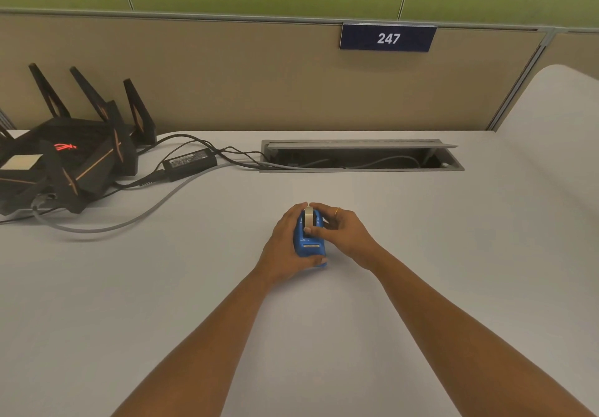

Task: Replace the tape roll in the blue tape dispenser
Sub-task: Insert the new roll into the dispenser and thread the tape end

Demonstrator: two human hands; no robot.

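Both hands wrap the blue tape dispenser (309, 246) on the desk (421, 287). The left hand (287, 244) grips its side. The right hand (340, 231) grasps the other side, thumb beside the tape roll (309, 217).

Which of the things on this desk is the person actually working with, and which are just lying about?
In use:
- blue tape dispenser, on the desk
- tape roll seated in it
- left hand and right hand, both gripping the dispenser

Just lying about:
- black router
- power adapter and grey cable
- open cable hatch
- number sign 247
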